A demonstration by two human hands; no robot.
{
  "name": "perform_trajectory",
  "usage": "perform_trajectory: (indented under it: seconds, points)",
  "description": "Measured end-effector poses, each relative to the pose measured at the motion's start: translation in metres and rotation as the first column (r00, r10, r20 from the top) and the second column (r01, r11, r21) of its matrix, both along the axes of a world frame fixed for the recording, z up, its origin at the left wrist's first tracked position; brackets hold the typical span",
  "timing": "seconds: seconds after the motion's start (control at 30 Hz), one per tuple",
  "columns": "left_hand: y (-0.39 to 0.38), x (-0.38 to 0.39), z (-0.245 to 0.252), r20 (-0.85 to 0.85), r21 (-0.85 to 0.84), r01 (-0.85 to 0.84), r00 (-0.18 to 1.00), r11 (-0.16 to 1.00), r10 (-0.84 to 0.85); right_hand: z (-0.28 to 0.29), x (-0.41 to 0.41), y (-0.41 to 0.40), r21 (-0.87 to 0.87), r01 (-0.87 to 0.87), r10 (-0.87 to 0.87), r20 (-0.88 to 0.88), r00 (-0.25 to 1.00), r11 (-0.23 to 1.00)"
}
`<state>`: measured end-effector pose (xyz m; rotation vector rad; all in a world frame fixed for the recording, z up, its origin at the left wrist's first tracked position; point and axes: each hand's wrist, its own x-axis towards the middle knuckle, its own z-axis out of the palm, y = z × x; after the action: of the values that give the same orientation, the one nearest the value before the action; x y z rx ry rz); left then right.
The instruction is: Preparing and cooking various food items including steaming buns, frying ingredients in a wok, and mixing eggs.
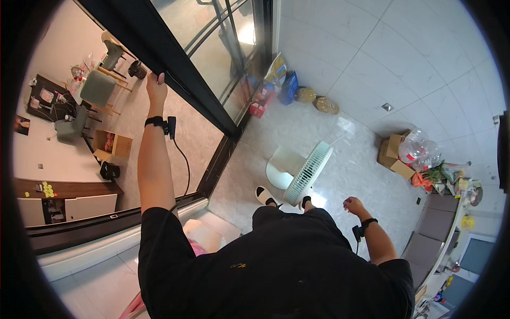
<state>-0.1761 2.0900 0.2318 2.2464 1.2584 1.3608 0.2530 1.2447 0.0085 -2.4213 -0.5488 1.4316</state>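
My left hand (157,84) is raised at the black frame of a glass sliding door (187,75), its fingers and thumb around the frame's edge. My right hand (354,206) hangs low at my side, fingers curled, with no object visible in it. Each wrist wears a black strap with a small device and a cable. On the tiled floor before me stands a pale green electric fan (308,173), close to my feet. Its round base (281,167) rests left of the grille.
Bags and a red package (262,101) lie by the wall beyond the door. A cardboard box (392,153), large plastic bottles (414,147) and vegetables (434,173) sit to the right, near grey cabinets (432,227). Through the doorway are chairs (97,87) and an open carton (113,143).
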Motion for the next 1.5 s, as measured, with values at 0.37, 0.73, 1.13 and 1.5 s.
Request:
perform_trajectory:
  seconds: [0.37, 0.73, 1.13, 1.5]
  points:
    - [-0.055, -0.064, 0.014, 0.004, -0.092, -0.048, 0.999, 0.995, 0.048, -0.015, 0.040, 0.031, 0.071, -0.042, 0.045, -0.045, 0.998, 0.997]
    - [-0.127, -0.180, 0.011, -0.103, -0.300, -0.519, 0.851, 0.800, 0.514, -0.060, 0.083, -0.022, -0.211, 0.134, -0.173, -0.184, 0.968, 0.968]
    - [-0.215, -0.196, 0.029, 0.220, -0.418, -0.624, 0.635, 0.660, 0.740, -0.056, 0.079, 0.071, 0.006, 0.011, -0.009, -0.211, 0.977, 1.000]
    - [-0.225, -0.234, 0.024, 0.135, -0.475, -0.663, 0.595, 0.578, 0.793, -0.059, 0.076, 0.068, -0.062, 0.008, -0.021, -0.208, 0.978, 0.998]
